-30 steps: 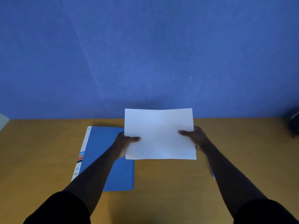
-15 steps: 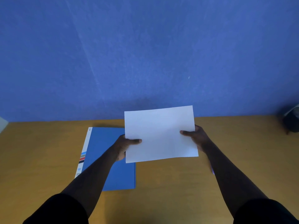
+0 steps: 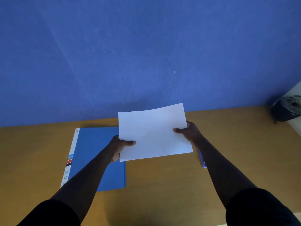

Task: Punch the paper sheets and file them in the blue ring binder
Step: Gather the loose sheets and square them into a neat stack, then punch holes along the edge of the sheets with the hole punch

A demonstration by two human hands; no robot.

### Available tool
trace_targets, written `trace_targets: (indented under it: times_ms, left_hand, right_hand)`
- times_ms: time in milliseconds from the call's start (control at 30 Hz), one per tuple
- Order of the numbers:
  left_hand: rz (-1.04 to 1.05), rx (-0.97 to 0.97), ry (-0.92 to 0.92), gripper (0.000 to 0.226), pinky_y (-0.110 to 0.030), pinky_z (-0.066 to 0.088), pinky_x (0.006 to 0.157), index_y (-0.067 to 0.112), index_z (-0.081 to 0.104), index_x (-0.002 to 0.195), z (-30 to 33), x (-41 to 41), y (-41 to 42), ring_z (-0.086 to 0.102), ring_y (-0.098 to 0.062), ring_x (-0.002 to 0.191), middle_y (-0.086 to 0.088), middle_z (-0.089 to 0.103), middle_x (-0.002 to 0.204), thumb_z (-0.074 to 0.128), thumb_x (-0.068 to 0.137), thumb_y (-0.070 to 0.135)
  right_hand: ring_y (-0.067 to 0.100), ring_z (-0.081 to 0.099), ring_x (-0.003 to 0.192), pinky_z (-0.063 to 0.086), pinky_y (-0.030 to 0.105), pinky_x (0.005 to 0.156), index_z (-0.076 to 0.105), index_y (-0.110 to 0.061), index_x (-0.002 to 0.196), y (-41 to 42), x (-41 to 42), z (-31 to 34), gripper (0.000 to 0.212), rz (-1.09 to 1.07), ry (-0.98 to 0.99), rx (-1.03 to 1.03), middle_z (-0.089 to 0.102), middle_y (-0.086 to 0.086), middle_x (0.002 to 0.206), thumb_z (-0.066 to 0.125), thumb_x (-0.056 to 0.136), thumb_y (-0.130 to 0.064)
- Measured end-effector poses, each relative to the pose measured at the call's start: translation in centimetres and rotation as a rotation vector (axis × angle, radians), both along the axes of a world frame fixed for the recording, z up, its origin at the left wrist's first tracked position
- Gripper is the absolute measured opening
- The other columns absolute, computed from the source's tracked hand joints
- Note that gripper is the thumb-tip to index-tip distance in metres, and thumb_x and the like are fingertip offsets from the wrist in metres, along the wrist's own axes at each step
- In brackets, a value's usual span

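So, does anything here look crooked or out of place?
Only slightly: the white paper sheets, held by the left hand and right hand, tilt up on the right. The closed blue ring binder lies flat.

Plain white paper (image 3: 154, 132) between the hands. Left of it, a blue binder (image 3: 96, 154) with a white spine strip carrying light blue, grey, red and black stripes. Yellow-brown counter (image 3: 162, 185); solid blue wall (image 3: 146, 54) beyond; black sleeves (image 3: 260, 209).
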State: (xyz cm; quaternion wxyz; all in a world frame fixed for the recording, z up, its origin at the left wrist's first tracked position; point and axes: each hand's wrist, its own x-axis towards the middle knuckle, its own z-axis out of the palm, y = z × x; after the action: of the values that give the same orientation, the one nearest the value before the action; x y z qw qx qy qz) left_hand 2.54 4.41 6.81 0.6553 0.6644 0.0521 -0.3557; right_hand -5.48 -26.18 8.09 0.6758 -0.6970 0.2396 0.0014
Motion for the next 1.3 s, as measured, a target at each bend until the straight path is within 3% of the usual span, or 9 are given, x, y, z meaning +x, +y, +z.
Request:
trace_targets:
  times_ms: [167,367,500,600,700,800,967,1133,1300]
  left_hand:
    - [0.087,0.075,-0.032,0.062,-0.057,0.051,0.091,0.010,0.068,0.108,-1.3,0.2,-1.5,0.064,-0.037,0.101,-0.012,0.071,0.108,0.087,0.049,0.018]
    - [0.168,0.091,-0.027,0.034,-0.045,0.050,0.084,0.011,0.069,0.097,-2.2,0.1,-3.1,0.063,-0.033,0.096,-0.009,0.070,0.103,0.082,0.069,-0.001]
    - [0.199,0.102,-0.015,0.042,-0.044,0.051,0.084,0.008,0.068,0.108,-2.7,0.0,-4.1,0.064,-0.032,0.095,-0.011,0.070,0.105,0.081,0.069,-0.002]
    - [0.200,0.105,-0.010,0.039,-0.037,0.052,0.075,0.010,0.068,0.103,-2.8,-0.2,-4.9,0.065,-0.028,0.090,-0.008,0.070,0.101,0.081,0.069,-0.003]
    - [0.195,0.106,0.000,0.040,-0.042,0.055,0.080,0.010,0.069,0.103,-2.9,-0.5,-5.2,0.067,-0.029,0.092,-0.009,0.072,0.103,0.082,0.067,-0.003]
    - [0.200,0.107,-0.005,0.048,-0.050,0.054,0.088,0.007,0.069,0.109,-2.8,-0.7,-5.1,0.067,-0.032,0.096,-0.010,0.072,0.106,0.084,0.065,-0.001]
    - [0.229,0.097,-0.022,0.037,-0.034,0.052,0.071,0.011,0.068,0.099,-2.1,-1.4,-4.4,0.066,-0.027,0.087,-0.007,0.071,0.098,0.080,0.068,-0.006]
    - [0.256,0.108,-0.044,0.031,-0.037,0.049,0.077,0.015,0.067,0.090,-1.6,-1.4,-2.7,0.064,-0.025,0.083,-0.005,0.069,0.093,0.080,0.070,-0.005]
    - [0.306,0.107,-0.073,0.032,-0.038,0.050,0.077,0.015,0.068,0.092,-1.2,-0.9,-0.8,0.064,-0.029,0.085,-0.008,0.070,0.098,0.079,0.070,-0.005]
  right_hand:
    - [0.024,0.071,0.089,0.057,0.037,0.081,0.071,-0.013,0.108,-2.2,-0.5,-1.2,0.022,-0.005,0.072,-0.030,0.075,0.006,0.104,0.072,0.086,-0.019]
    - [0.018,0.069,0.068,0.051,0.024,0.062,0.071,-0.003,0.101,-6.3,-3.2,-3.4,0.017,-0.175,0.268,-0.135,0.072,0.011,0.083,0.061,0.088,-0.005]
    - [0.028,0.063,0.105,0.046,0.030,0.085,0.067,-0.011,0.109,-8.4,-5.4,-6.3,0.032,-0.053,0.589,-0.716,0.070,0.009,0.111,0.068,0.083,-0.029]
    - [0.035,0.052,0.117,0.044,0.043,0.096,0.049,-0.006,0.128,-8.0,-6.9,-7.3,0.059,-0.122,0.839,-0.747,0.054,0.016,0.129,0.068,0.083,-0.040]
    - [0.037,0.048,0.122,0.042,0.047,0.102,0.043,-0.005,0.133,-7.7,-7.3,-8.1,0.061,-0.150,0.904,-0.686,0.048,0.017,0.136,0.065,0.085,-0.035]
    - [0.038,0.058,0.109,0.049,0.044,0.093,0.052,-0.002,0.120,-8.2,-7.5,-9.3,0.050,-0.135,0.863,-0.626,0.060,0.018,0.119,0.066,0.081,-0.029]
    - [0.022,0.056,0.083,0.039,0.025,0.070,0.065,-0.009,0.095,-6.3,-7.6,-7.4,0.017,0.068,0.743,-0.707,0.061,0.004,0.088,0.053,0.092,-0.020]
    - [0.021,0.056,0.070,0.040,0.025,0.060,0.061,-0.005,0.089,-4.2,-7.3,-6.7,0.027,0.078,0.676,-0.617,0.060,0.007,0.077,0.062,0.089,-0.032]
    - [0.022,0.059,0.068,0.048,0.030,0.063,0.060,-0.009,0.099,-0.7,-6.6,-6.1,0.016,-0.125,0.456,-0.084,0.060,0.016,0.089,0.069,0.086,-0.016]
